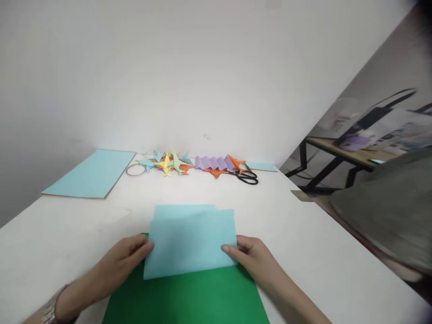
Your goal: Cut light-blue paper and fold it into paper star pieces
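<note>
Light-blue sheet (191, 247) at front middle of white table (297, 252), over the upper part of green sheet (185, 299). A second blue edge (185, 210) shows beyond it, stepped at the right

Left hand (130, 256): thumb on top at the sheet's left edge, fingers curled, nearly closed in a pinch on the paper; metal-banded watch (51, 309) at the wrist

Right hand (251, 255): thumb laid over the right edge, fingers bent behind, same light pinch; wrist bare

Far side, along the wall (202, 81): larger blue sheet (91, 174) at left, then a thin ring (136, 175), a cluster of folded paper shapes (166, 164) in yellow, green, blue and orange, purple pleated paper (214, 163), black-handled scissors (248, 183), blue strip (265, 167)

Right: wood-topped desk (353, 152) with black legs, blurred
</note>
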Action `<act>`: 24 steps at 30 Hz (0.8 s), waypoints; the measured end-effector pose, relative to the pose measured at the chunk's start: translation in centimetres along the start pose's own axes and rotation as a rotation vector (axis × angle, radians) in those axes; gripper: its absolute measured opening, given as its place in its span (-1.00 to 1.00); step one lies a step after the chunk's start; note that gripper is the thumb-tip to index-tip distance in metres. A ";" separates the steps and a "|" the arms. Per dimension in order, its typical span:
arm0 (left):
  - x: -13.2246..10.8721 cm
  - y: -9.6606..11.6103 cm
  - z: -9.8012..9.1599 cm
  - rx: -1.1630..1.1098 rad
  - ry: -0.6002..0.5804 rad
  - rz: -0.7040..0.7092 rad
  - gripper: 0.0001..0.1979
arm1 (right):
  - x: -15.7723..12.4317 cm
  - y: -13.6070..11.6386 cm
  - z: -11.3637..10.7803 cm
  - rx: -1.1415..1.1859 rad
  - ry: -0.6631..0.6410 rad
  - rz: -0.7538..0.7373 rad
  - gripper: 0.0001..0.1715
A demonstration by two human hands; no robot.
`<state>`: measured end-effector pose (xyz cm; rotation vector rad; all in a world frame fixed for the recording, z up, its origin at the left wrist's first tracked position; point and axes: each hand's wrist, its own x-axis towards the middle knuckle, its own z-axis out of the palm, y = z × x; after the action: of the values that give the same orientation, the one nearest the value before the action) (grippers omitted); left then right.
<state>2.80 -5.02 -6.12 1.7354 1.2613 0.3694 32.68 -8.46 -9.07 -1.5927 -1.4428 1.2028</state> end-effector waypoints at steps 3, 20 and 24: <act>-0.3 0.7 0.6 -0.083 0.085 -0.034 -0.64 | 0.1 0.2 0.2 -0.024 0.058 0.082 -0.56; 0.4 0.4 2.2 0.241 0.177 -0.062 -0.73 | -0.2 -0.2 0.8 -0.444 0.238 0.136 -0.70; 0.9 1.8 1.9 0.577 0.241 0.064 -0.85 | 0.0 -0.2 0.9 -0.518 0.259 0.153 -0.73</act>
<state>5.52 -5.25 -5.89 2.2715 1.5966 0.2710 31.77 -8.55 -9.20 -2.1489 -1.5585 0.6891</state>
